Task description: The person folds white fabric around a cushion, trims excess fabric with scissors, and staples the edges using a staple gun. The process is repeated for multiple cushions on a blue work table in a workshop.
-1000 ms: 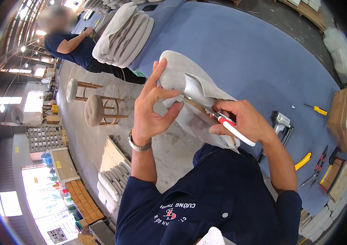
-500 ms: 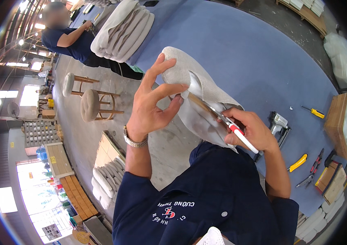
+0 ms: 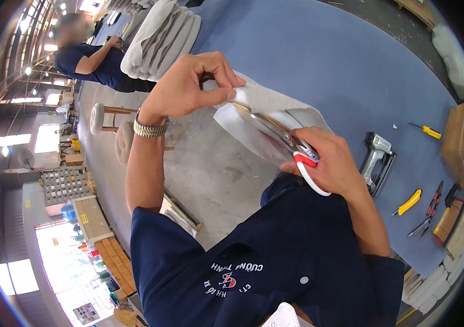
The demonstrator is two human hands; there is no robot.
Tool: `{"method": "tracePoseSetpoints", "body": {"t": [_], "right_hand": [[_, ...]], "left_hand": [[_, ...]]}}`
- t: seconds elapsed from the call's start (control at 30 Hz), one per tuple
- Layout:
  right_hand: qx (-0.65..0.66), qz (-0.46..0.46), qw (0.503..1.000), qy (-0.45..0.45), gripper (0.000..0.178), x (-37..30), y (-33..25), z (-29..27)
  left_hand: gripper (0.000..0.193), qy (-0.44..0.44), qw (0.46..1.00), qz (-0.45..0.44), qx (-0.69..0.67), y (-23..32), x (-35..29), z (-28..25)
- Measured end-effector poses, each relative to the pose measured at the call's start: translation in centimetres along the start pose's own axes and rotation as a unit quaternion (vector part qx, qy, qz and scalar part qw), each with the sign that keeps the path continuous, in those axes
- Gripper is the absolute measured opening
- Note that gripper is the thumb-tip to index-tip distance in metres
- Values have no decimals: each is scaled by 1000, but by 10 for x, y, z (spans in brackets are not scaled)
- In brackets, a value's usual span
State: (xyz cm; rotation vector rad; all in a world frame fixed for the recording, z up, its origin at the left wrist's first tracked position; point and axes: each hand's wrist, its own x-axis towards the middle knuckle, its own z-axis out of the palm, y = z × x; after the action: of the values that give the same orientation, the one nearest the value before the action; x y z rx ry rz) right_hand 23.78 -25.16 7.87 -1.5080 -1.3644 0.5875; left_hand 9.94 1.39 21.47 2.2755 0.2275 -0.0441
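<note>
**Left hand turned over at the pad's upper end, scissors along its edge**

Half a second ago the left hand [image 3: 191, 87] had its fingers spread around the pad's rounded top; now it is rolled over, back upward and farther forward, thumb and fingertips brought together on the edge. The rounded end that stood up earlier is now largely out of sight around that hand. The right hand [image 3: 327, 161] is still wrapped about the scissors [image 3: 306, 159].

The fabric-covered pad [image 3: 286, 103] is woven pale grey on its upper face, with a loose flap along the side and a smoother, whitish sheet hanging beneath. The scissors have steel blades and red-and-white handles; whether the blades are parted I cannot tell.

The pad is held up in front of the person, near the blue table [image 3: 352, 65]. Its upper left end is pinched by the left hand; the blades lie along its near edge, pointing toward the left thumb, and the right hand clasps the handles at its lower right. A silver staple gun [image 3: 376, 161] lies on the table beyond the right wrist.
</note>
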Motion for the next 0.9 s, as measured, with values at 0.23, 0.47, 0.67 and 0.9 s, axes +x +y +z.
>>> {"method": "tracePoseSetpoints", "body": {"t": [0.23,0.47,0.67,0.9], "right_hand": [[-19,19,999,46,58,13,-5,4],[-11,-3,1000,10,58,17,3,-7],[-5,-23,1000,-17,55,28,11,-13],[-6,-58,998,-30,56,39,15,-22]], "left_hand": [[14,1,998,-10,-57,2,18,2],[13,-8,996,-16,-87,6,18,4],[14,-9,995,-35,-89,5,22,3],[14,-17,995,-37,-92,9,26,5]]}}
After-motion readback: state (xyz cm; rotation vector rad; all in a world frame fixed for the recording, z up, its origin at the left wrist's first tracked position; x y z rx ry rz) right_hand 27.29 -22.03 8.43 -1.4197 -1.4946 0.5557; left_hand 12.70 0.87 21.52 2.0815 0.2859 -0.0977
